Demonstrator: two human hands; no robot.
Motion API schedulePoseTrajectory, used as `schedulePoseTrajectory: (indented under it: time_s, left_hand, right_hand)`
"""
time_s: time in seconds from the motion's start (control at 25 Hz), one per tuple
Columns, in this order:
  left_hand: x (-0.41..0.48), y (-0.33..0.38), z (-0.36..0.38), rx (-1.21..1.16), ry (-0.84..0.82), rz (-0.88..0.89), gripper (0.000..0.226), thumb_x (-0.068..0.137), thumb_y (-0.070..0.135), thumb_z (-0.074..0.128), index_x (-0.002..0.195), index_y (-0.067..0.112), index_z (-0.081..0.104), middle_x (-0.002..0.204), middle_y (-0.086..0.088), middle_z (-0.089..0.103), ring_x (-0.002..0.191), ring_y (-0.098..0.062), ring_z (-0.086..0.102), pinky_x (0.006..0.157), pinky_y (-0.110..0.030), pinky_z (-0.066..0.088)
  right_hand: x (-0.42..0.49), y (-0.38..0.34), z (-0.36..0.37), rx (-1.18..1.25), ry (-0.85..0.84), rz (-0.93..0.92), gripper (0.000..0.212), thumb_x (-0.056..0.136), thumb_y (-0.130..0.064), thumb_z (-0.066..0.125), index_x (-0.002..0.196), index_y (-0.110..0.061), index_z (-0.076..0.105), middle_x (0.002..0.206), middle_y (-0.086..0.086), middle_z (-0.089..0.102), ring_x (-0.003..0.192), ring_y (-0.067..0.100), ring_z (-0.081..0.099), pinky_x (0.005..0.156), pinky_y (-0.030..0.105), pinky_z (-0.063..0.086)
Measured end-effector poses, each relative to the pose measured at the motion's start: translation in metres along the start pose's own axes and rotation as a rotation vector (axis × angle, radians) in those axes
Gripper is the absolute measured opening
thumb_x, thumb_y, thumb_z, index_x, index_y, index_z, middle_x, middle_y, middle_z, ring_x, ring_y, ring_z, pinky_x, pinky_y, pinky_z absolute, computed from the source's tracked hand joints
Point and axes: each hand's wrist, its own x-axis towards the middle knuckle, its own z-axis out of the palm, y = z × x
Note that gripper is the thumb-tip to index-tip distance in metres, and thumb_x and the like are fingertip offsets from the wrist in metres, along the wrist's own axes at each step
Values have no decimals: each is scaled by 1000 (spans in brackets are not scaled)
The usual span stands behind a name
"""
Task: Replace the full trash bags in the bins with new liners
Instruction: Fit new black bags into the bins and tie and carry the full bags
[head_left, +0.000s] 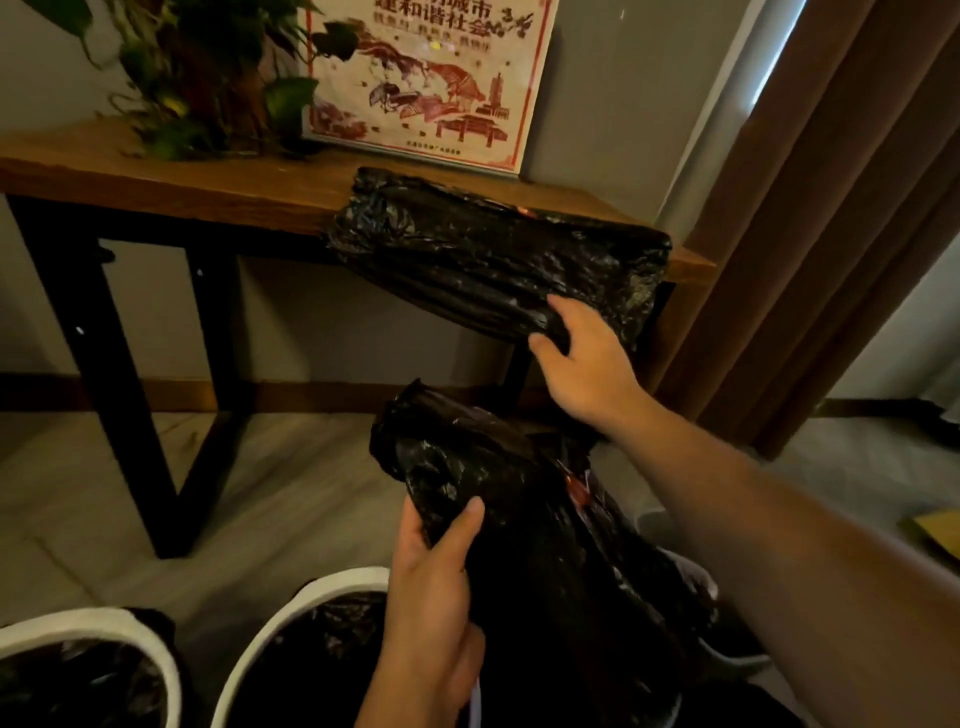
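Note:
A thick stack of folded black liners (498, 254) lies on the right end of the wooden table (171, 179) and hangs over its front edge. My right hand (582, 358) grips the stack's lower front edge, thumb underneath. Below it, my left hand (436, 566) holds a single crumpled black liner (519, 499) upright, thumb pressed on its front. Two white-rimmed bins stand at the bottom: one at the left (88, 629) and one in the middle (311, 597). Both show black plastic inside.
A potted plant (197, 78) and a framed poster (426, 78) stand on the table against the wall. The table has black metal legs (124, 405). A brown curtain (831, 218) hangs at the right. A yellow object (935, 530) lies on the floor at the far right.

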Motion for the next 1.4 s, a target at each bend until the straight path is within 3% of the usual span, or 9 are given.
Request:
schedulePoseTrajectory:
  time_s: [0.16, 0.36, 0.64, 0.8, 0.92, 1.16, 1.24, 1.32, 1.4]
  left_hand:
    - [11, 24, -13, -88, -54, 15, 42, 84, 27, 75, 120, 47, 73, 125, -4, 76, 107, -29, 76, 91, -57, 59]
    - [16, 37, -16, -200, -18, 26, 35, 96, 39, 65, 131, 45, 68, 130, -4, 74, 113, -31, 74, 102, -57, 53]
    - [8, 39, -22, -202, -46, 5, 48, 92, 43, 66, 140, 37, 63, 134, -11, 71, 123, -40, 67, 112, -63, 43]
    - [5, 35, -22, -132, -104, -42, 51, 100, 48, 57, 149, 32, 55, 141, -12, 67, 130, -39, 62, 115, -60, 40]
    - [3, 33, -19, -91, -110, -101, 56, 97, 49, 60, 149, 31, 55, 142, -13, 66, 132, -39, 60, 115, -61, 38]
    - [0, 26, -16, -88, -57, -266, 70, 85, 48, 71, 151, 33, 52, 141, -20, 64, 130, -47, 60, 115, -65, 37]
    - [-1, 25, -18, -96, -61, -285, 70, 85, 48, 69, 151, 35, 51, 141, -21, 64, 130, -48, 59, 115, -67, 35]
    - [-1, 26, -20, -124, -48, -277, 66, 89, 48, 65, 152, 35, 50, 143, -21, 63, 131, -48, 58, 115, -70, 34]
    - [-2, 27, -19, -128, -23, -253, 66, 88, 46, 64, 152, 33, 50, 144, -20, 62, 132, -48, 57, 114, -70, 34]
  right_hand:
    - [84, -33, -10, -347, 22, -97, 79, 99, -72, 21, 163, -27, 30, 172, 1, 24, 158, 29, 20, 127, 52, 16]
    - [157, -57, -16, -333, -183, 1, 89, 88, -81, 11, 153, -32, 46, 162, 2, 44, 147, 32, 40, 121, 59, 25]
    - [189, -81, -13, -175, -155, -22, 71, 104, -67, 27, 151, -20, 53, 160, 14, 45, 144, 35, 44, 118, 41, 33]
    - [101, -91, -38, -9, 323, -350, 39, 100, -48, 48, 105, -17, 70, 107, 1, 61, 102, 14, 57, 82, 20, 39]
    - [-36, -60, -45, 128, 232, -474, 23, 93, -48, 57, 98, -30, 71, 94, -15, 64, 87, 1, 58, 74, 7, 42]
    - [-176, 19, -13, 220, -173, 155, 43, 68, -88, 55, 107, -70, 47, 115, -38, 53, 108, -14, 53, 85, 14, 42]
    - [-165, 25, -3, 451, -215, 329, 71, 58, -93, 67, 120, -64, 50, 126, -27, 57, 113, -3, 58, 91, 23, 49]
    - [-140, 23, 11, 823, -152, 577, 102, 59, -83, 79, 146, -40, 47, 138, -8, 58, 119, 14, 61, 101, 36, 52]
    - [-116, 21, 21, 1110, -153, 705, 97, 71, -69, 82, 151, -26, 46, 145, 7, 55, 123, 29, 61, 108, 47, 50]
